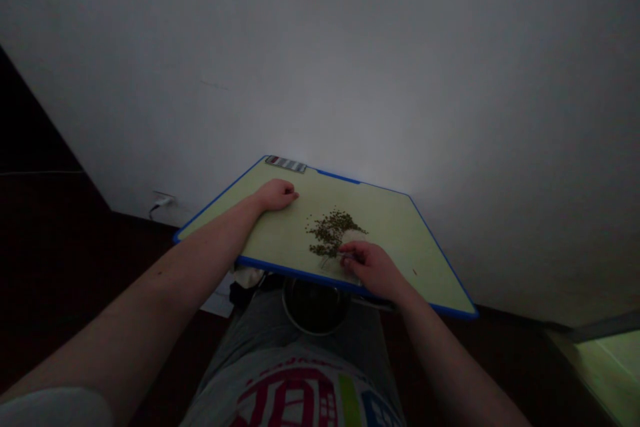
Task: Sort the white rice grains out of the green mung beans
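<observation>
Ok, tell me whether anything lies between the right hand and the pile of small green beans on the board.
Nothing visible does. The right hand rests on the green board with its fingertips at the near edge of the bean pile. The left hand lies off to the side.

- Left arm is extending forward, forearm bare, elbow low toward the camera; a short pale sleeve is showing at the upper arm.
- Left hand [277, 195] is resting loosely curled, knuckles up, on the far-left part of the green board [400, 227].
- Right arm is reaching in from lower right, wrist crossing the board's near edge.
- Right hand [371, 269] is lying palm down, fingers [350, 251] pinching together at the board's near middle; whether they hold anything cannot be told.
</observation>
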A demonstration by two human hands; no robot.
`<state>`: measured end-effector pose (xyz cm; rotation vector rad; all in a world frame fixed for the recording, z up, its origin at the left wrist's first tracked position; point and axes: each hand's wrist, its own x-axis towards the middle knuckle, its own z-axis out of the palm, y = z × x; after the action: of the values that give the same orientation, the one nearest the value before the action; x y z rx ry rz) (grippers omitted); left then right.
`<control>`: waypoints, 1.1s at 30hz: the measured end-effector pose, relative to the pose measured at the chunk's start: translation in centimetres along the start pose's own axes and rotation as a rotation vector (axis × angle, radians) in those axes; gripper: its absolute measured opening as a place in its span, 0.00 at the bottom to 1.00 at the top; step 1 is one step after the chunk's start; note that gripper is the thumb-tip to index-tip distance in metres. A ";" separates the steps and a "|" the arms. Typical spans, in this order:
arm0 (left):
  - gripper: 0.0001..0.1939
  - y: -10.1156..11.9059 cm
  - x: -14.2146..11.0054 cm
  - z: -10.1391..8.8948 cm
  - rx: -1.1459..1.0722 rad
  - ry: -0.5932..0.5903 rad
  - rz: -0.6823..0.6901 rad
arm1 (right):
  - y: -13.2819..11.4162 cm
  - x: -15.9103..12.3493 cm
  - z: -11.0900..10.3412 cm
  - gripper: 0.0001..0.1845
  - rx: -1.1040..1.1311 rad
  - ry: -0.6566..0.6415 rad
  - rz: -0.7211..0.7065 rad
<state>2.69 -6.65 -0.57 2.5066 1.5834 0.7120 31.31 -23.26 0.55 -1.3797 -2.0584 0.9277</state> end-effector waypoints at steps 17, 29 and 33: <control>0.18 0.1 0.1 -0.1 0.020 -0.013 -0.005 | 2.6 -4.0 -1.3 0.15 -0.030 0.324 0.092; 0.17 0.2 0.0 -0.1 0.001 -0.011 -0.008 | 1.1 -2.2 0.0 0.18 -0.247 0.450 0.056; 0.17 0.4 0.0 -0.3 -0.007 -0.023 -0.023 | 1.0 -2.0 0.1 0.18 -0.281 0.492 0.079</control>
<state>2.91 -6.92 -0.19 2.4780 1.5971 0.6819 32.54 -24.92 -0.33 -1.6454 -1.8046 0.2831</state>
